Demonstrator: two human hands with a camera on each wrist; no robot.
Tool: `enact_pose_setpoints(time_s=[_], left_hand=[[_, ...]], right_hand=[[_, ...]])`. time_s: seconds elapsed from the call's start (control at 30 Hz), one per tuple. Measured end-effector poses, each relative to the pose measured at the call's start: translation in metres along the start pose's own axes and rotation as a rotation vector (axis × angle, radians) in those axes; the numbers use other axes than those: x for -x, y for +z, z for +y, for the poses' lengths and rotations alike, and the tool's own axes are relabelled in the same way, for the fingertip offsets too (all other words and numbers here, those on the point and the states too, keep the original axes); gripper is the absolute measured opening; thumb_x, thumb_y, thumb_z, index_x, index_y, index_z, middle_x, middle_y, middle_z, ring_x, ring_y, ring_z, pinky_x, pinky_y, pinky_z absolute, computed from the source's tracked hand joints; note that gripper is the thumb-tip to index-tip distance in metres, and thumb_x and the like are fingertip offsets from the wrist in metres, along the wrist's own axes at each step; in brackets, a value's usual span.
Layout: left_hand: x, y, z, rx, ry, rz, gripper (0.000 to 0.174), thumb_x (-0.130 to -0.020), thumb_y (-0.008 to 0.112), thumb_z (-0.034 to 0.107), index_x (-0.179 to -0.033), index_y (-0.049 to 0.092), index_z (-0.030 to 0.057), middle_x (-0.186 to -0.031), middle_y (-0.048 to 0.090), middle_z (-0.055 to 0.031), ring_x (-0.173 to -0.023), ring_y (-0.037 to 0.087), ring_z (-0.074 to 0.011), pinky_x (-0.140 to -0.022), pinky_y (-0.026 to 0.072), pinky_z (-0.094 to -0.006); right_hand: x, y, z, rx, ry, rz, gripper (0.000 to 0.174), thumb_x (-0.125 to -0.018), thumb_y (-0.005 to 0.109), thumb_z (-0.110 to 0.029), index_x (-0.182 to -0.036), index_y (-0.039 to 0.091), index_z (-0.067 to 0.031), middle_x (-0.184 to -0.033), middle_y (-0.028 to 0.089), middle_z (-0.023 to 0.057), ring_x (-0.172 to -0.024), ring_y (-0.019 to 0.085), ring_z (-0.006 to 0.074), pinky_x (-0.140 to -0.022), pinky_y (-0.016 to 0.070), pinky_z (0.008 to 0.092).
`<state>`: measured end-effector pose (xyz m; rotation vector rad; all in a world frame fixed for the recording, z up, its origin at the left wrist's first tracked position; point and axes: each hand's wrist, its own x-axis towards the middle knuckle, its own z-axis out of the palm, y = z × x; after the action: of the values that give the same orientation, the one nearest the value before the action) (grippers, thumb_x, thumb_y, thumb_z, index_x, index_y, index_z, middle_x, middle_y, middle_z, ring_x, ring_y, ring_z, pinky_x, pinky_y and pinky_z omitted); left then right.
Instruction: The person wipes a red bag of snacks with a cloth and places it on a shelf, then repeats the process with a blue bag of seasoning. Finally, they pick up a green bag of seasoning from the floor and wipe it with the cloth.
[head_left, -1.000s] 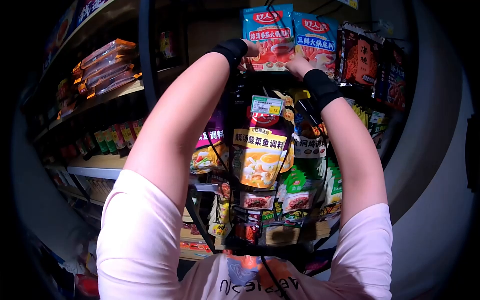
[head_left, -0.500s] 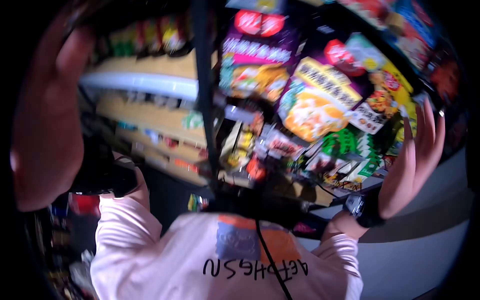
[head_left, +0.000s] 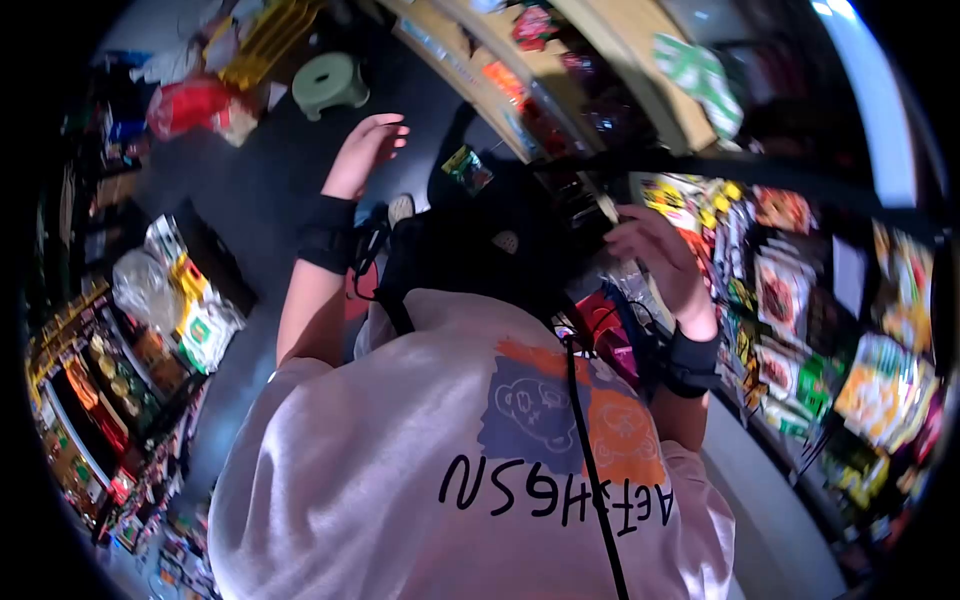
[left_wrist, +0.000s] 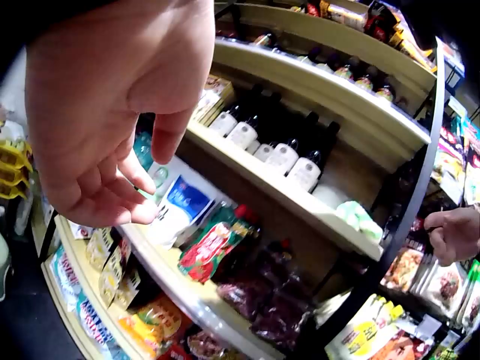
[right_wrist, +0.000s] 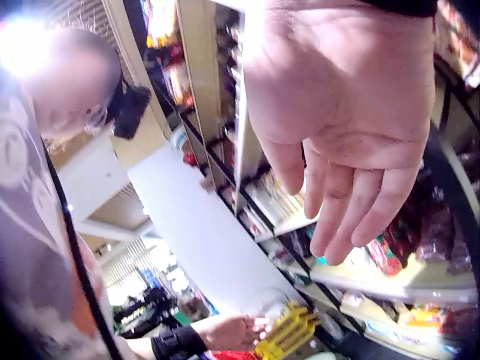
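My left hand [head_left: 368, 155] hangs in the air over the dark floor, its fingers loosely bent and holding nothing. On the other side, my right hand [head_left: 655, 258] is also bare, with relaxed fingers, close beside the rack of hanging food packets [head_left: 785, 295]. From the left wrist, the left hand [left_wrist: 120, 112] overlaps shelves with a red-and-green packet [left_wrist: 214, 244] and dark bottles with white labels [left_wrist: 281, 157]. The right wrist view has the right palm [right_wrist: 345, 127] with fingers pointing down, apart from the goods behind it.
A green stool [head_left: 330, 85] stands on the floor near a red bag [head_left: 190, 105] and a yellow crate [head_left: 270, 45]. Shelf boards [head_left: 640, 60] run along the upper right. A carton with packets and clear plastic [head_left: 190, 290] sits at left.
Both hands were up at a blue hot pot base packet on the rack; they have come away from it, lowered and spread apart. The head view has swung left and down to the floor.
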<state>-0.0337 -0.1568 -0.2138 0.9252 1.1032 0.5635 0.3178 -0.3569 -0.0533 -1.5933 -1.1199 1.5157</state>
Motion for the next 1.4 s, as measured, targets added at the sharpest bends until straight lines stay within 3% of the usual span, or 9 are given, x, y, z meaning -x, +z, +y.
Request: enact_pose_setpoints(time_s=[0.17,0.3,0.53,0.63,0.8,0.93,1.07,1.27,1.4], left_hand=[[-0.070,-0.043,-0.120,0.248,-0.212,0.015,0.026,-0.094,0.042,0.018,-0.114,0.056,0.0077,-0.099,0.062,0.0000,-0.082,0.057,-0.0065,-0.070,0.0446,-0.0200],[-0.098,-0.054,-0.206,0.325,-0.417,0.227,0.026,-0.091,0.047,0.021,-0.112,0.057,0.0107,-0.098,0.064,-0.0014,-0.085,0.058,-0.0093,-0.075,0.0443,-0.0239],[-0.103,-0.047,-0.339,0.553,-0.685,0.274,0.022,-0.090,0.048,0.020,-0.107,0.056,0.0095,-0.094,0.062,-0.0017,-0.081,0.056,-0.0106,-0.072,0.0444,-0.0238],[-0.106,-0.048,-0.387,0.663,-0.750,0.267,0.018,-0.091,0.047,0.016,-0.105,0.056,0.0090,-0.091,0.061,-0.0020,-0.079,0.056,-0.0107,-0.071,0.0443,-0.0238],[-0.105,-0.034,-0.436,0.811,-0.785,0.157,0.019,-0.095,0.043,0.017,-0.107,0.056,0.0090,-0.095,0.059,-0.0023,-0.085,0.054,-0.0100,-0.075,0.0422,-0.0222],[-0.111,-0.031,-0.460,0.707,-1.026,0.240,0.017,-0.096,0.041,0.014,-0.104,0.055,0.0087,-0.091,0.058,-0.0024,-0.084,0.052,-0.0104,-0.077,0.0417,-0.0244],[-0.116,-0.032,-0.457,0.820,-0.941,0.141,0.021,-0.096,0.035,0.009,-0.103,0.054,0.0076,-0.092,0.057,-0.0039,-0.083,0.052,-0.0121,-0.077,0.0415,-0.0248],[-0.124,-0.032,-0.451,0.856,-1.052,0.138,0.020,-0.097,0.036,0.011,-0.104,0.054,0.0077,-0.092,0.056,-0.0043,-0.083,0.050,-0.0129,-0.078,0.0400,-0.0255],[-0.126,-0.028,-0.450,0.835,-1.048,0.140,0.020,-0.097,0.036,0.011,-0.104,0.055,0.0082,-0.091,0.056,-0.0036,-0.083,0.050,-0.0127,-0.077,0.0400,-0.0254]], right_hand=[[-0.156,0.059,0.079,0.063,0.254,-0.290,0.028,-0.095,0.046,-0.012,-0.122,0.051,-0.0044,-0.096,0.061,0.0051,-0.088,0.057,0.0103,-0.079,0.0445,0.0244],[-0.284,0.101,0.206,-0.016,0.433,-0.335,0.029,-0.091,0.049,-0.021,-0.116,0.053,-0.0073,-0.096,0.062,0.0051,-0.085,0.059,0.0119,-0.073,0.0451,0.0240],[-0.449,0.115,0.554,0.449,0.640,-0.155,0.022,-0.084,0.055,-0.017,-0.104,0.057,-0.0072,-0.082,0.062,0.0044,-0.067,0.059,0.0135,-0.058,0.0461,0.0261],[-0.490,0.125,0.701,0.514,0.486,0.092,0.018,-0.080,0.055,-0.017,-0.088,0.063,-0.0031,-0.090,0.065,0.0181,-0.089,0.063,0.0315,-0.078,0.0483,0.0384],[-0.536,0.156,0.760,0.752,0.470,0.150,0.024,-0.081,0.059,-0.023,-0.095,0.061,-0.0030,-0.096,0.064,0.0216,-0.095,0.060,0.0370,-0.082,0.0467,0.0432],[-0.561,0.177,0.802,0.733,0.469,0.216,0.030,-0.078,0.061,-0.016,-0.102,0.058,0.0012,-0.093,0.065,0.0191,-0.090,0.062,0.0344,-0.081,0.0482,0.0386],[-0.582,0.179,0.853,0.761,0.429,0.224,0.057,-0.077,0.068,-0.024,-0.121,0.045,0.0034,-0.120,0.050,0.0268,-0.112,0.049,0.0400,-0.093,0.0428,0.0429],[-0.582,0.212,0.864,0.861,0.529,0.195,0.049,-0.076,0.070,-0.025,-0.113,0.052,0.0005,-0.115,0.052,0.0255,-0.105,0.055,0.0394,-0.089,0.0463,0.0423],[-0.563,0.233,0.886,0.931,0.567,0.085,0.029,-0.075,0.067,-0.023,-0.096,0.058,-0.0033,-0.091,0.061,0.0211,-0.096,0.057,0.0365,-0.081,0.0474,0.0438]])
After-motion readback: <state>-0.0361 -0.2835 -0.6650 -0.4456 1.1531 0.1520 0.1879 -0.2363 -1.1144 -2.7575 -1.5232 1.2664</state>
